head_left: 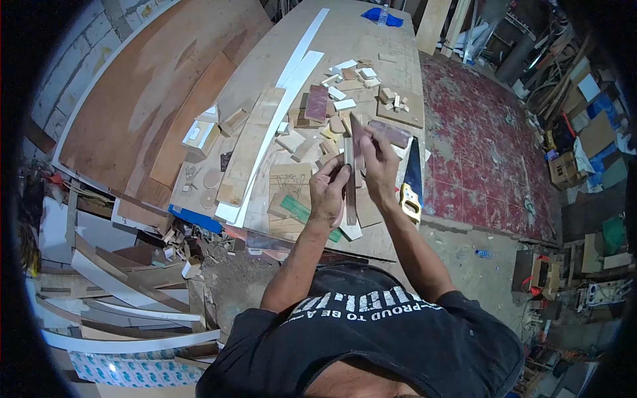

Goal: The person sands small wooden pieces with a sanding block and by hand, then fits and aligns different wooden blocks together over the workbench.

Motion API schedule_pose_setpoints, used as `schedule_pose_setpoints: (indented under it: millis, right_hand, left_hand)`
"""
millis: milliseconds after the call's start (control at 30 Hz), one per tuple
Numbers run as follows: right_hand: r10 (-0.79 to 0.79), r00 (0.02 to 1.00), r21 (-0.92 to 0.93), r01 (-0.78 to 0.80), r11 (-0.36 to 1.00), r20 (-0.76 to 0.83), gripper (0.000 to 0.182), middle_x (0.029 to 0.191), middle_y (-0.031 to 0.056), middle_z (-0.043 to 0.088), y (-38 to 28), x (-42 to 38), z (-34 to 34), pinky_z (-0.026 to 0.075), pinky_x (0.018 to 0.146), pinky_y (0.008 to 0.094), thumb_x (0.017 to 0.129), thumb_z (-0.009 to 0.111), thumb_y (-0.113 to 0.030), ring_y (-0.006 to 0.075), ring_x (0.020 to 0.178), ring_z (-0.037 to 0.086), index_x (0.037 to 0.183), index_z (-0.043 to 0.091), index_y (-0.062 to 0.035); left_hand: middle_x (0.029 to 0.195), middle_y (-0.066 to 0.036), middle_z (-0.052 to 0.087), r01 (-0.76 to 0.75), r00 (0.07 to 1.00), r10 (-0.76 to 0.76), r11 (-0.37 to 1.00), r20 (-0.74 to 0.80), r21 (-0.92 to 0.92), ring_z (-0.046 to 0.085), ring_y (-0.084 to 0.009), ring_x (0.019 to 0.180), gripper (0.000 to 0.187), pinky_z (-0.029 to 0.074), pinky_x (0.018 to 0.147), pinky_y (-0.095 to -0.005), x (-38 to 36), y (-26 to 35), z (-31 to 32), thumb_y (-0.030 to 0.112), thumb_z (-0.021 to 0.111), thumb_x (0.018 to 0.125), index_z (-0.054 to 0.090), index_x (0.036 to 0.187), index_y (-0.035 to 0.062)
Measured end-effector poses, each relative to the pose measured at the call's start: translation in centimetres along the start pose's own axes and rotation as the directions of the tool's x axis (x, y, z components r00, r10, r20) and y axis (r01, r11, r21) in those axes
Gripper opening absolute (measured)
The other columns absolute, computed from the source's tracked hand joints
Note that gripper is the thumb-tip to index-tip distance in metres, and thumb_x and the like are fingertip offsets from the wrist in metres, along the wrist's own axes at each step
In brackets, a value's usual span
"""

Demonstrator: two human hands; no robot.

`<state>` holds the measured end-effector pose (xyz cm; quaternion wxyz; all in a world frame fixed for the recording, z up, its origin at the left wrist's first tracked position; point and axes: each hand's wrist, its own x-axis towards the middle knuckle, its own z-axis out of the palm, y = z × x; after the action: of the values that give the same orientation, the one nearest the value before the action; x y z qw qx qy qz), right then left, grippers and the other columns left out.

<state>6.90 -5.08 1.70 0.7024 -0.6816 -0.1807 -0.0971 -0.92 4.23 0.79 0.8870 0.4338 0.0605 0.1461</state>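
Note:
My left hand is closed around a narrow wooden strip, which stands lengthwise in front of my chest over the table edge. Fingers and thumb of my right hand grip a flat reddish-brown piece that looks like sandpaper, held against the strip's upper part. A similar reddish-brown block lies among the wood offcuts beyond my hands, and another reddish-brown block is just behind my right hand. Below my left hand are a green strip and a board with pencil lines.
A handsaw with a yellow handle lies at the table's right edge. Long white strips and a plank run along the left. Small blocks sit on a square board. A water bottle stands at the far end.

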Motion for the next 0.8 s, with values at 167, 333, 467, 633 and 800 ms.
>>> schedule_pose_setpoints:
  millis: [167, 333, 467, 633, 800]
  right_hand:
    - [0.093, 0.996, 0.304, -0.085, 0.949, -0.011, 0.033, 0.106, 0.0045, 0.063, -1.3, 0.9, -0.4, 0.044, 0.086, 0.0233, 0.098, 0.056, -0.018, 0.0105, 0.096, 0.057, 0.123, 0.059, 0.0027]
    - [0.138, 0.990, 0.350, -0.142, 0.926, 0.039, 0.032, 0.109, 0.0048, 0.063, 0.3, -1.4, -1.0, 0.043, 0.089, 0.0248, 0.098, 0.057, -0.017, 0.0103, 0.098, 0.057, 0.123, 0.059, 0.0024]
    - [0.285, 0.953, 0.294, -0.304, 0.906, 0.107, 0.032, 0.108, 0.0053, 0.061, -0.8, -2.9, -1.3, 0.045, 0.087, 0.0258, 0.097, 0.059, -0.016, 0.0101, 0.096, 0.056, 0.124, 0.058, 0.0018]
    - [0.164, 0.980, 0.274, -0.189, 0.943, 0.111, 0.033, 0.108, 0.0068, 0.061, -0.3, -3.5, -1.5, 0.046, 0.086, 0.0261, 0.096, 0.060, -0.016, 0.0118, 0.096, 0.057, 0.124, 0.057, 0.0013]
    - [0.158, 0.982, 0.242, -0.179, 0.954, 0.103, 0.034, 0.109, 0.0071, 0.061, 0.0, -4.0, -2.1, 0.047, 0.085, 0.0264, 0.096, 0.061, -0.015, 0.0122, 0.097, 0.057, 0.125, 0.057, 0.0013]
  left_hand:
    - [0.107, -0.005, 0.064, 0.053, 0.999, -0.054, 0.981, -0.002, -0.186, 0.062, -0.0106, 0.088, 0.040, 0.052, 0.077, -0.0243, 0.5, 0.2, -0.9, 0.006, 0.053, 0.096, 0.049, 0.135, -0.0013]
    - [0.106, -0.005, 0.064, 0.078, 0.996, -0.087, 0.970, -0.029, -0.230, 0.061, -0.0120, 0.088, 0.051, 0.054, 0.074, -0.0290, 0.7, 1.4, -2.4, 0.008, 0.050, 0.098, 0.036, 0.146, 0.0041]
    - [0.103, -0.003, 0.062, 0.105, 0.993, -0.117, 0.959, -0.028, -0.263, 0.060, -0.0127, 0.085, 0.048, 0.053, 0.070, -0.0285, 1.2, 1.5, -2.5, 0.009, 0.049, 0.098, 0.039, 0.145, 0.0078]
    - [0.105, -0.003, 0.062, 0.118, 0.992, -0.122, 0.943, 0.005, -0.313, 0.060, -0.0139, 0.086, 0.046, 0.052, 0.070, -0.0281, 1.8, 0.9, -2.8, 0.011, 0.047, 0.098, 0.041, 0.143, 0.0105]
    - [0.104, -0.003, 0.063, 0.141, 0.989, -0.146, 0.930, 0.013, -0.339, 0.061, -0.0115, 0.087, 0.040, 0.053, 0.071, -0.0282, 1.9, 0.6, -2.2, 0.013, 0.051, 0.099, 0.046, 0.138, 0.0071]
